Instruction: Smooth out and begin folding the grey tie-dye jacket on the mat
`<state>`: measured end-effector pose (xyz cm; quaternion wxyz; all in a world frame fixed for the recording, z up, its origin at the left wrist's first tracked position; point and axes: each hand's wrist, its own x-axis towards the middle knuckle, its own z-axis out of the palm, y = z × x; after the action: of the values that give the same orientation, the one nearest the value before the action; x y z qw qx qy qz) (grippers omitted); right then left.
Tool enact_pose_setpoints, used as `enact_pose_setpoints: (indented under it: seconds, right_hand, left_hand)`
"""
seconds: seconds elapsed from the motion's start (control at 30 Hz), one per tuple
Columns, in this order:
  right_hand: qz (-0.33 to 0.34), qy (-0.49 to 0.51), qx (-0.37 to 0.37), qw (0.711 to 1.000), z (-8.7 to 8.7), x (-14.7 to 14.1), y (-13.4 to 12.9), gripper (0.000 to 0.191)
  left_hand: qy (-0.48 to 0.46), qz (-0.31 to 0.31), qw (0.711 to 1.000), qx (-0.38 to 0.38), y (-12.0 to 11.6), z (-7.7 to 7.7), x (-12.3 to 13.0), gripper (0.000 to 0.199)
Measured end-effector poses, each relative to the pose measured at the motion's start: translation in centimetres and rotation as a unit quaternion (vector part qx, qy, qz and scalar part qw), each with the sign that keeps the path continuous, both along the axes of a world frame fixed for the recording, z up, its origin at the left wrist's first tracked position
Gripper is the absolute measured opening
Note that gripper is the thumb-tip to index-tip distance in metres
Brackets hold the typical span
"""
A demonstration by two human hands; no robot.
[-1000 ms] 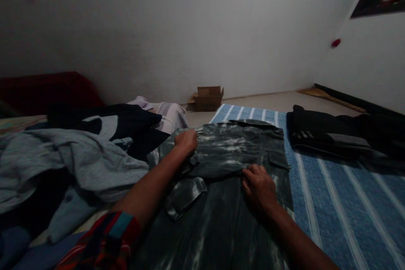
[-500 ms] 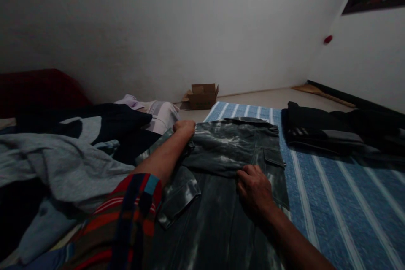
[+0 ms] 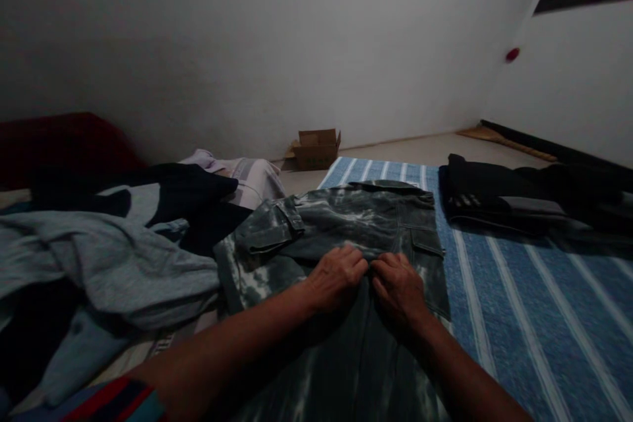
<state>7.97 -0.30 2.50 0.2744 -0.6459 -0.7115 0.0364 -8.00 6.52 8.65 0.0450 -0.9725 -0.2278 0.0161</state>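
A dark grey tie-dye shirt [image 3: 346, 211] with flap pockets lies spread in front of me, partly over a blue striped mat [image 3: 475, 303]. My left hand [image 3: 341, 273] is closed on the edge of a folded-over layer near the shirt's middle. Right beside it, my right hand [image 3: 398, 283] pinches the same edge, the two hands nearly touching. A sleeve of the shirt lies out to the left, its cuff bent back over it. The fingertips of both hands are partly hidden in the cloth.
Loose clothes, among them a grey garment [image 3: 133, 264] and a navy one [image 3: 198, 188], are heaped at the left. Folded black clothes [image 3: 489, 194] lie on the mat at the right. An open cardboard box [image 3: 316, 150] stands by the wall.
My left hand has let go of the shirt's far left part and come back toward me and right, beside the right hand. The left sleeve now lies farther out. My right hand stays put.
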Motion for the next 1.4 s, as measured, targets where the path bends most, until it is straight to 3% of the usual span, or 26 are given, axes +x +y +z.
enact_pose_setpoints:
  seconds: [0.13,0.23,0.53,0.67,0.8,0.93,1.13,1.4]
  right_hand:
    - [0.001,0.01,0.003,1.0,0.0,-0.1,0.0,0.016]
    - [-0.002,0.019,0.008,1.0,0.1,-0.2,0.0,0.018]
    - [-0.012,0.041,0.022,0.999,0.2,-0.3,0.1,0.021]
    - [-0.017,0.053,0.023,0.998,0.2,-0.3,0.2,0.026]
    - [-0.015,0.063,0.029,0.997,0.0,-0.3,0.2,0.029]
    - [-0.012,0.078,0.038,0.996,-0.4,-0.2,0.3,0.027]
    - [-0.03,0.118,0.039,0.992,-0.9,0.2,0.6,0.023]
    - [-0.028,0.153,0.024,0.988,-0.9,0.2,0.6,0.021]
  left_hand:
    - [-0.001,0.012,0.999,0.034,-0.2,-2.0,-0.2,0.015]
    - [0.002,0.007,0.999,0.048,0.6,-2.6,0.0,0.015]
    - [0.041,-0.022,0.998,0.033,0.3,-2.1,-0.1,0.015]
    - [0.055,0.006,0.998,0.016,0.3,-2.0,0.0,0.015]
    - [0.009,0.042,0.999,-0.018,-0.1,-1.9,0.1,0.021]
    - [-0.011,0.035,0.997,-0.073,-0.6,-2.0,0.1,0.023]
    - [0.004,0.061,0.995,-0.079,-0.8,-2.0,0.4,0.022]
    - [-0.053,0.131,0.983,-0.119,-3.1,-1.5,1.7,0.031]
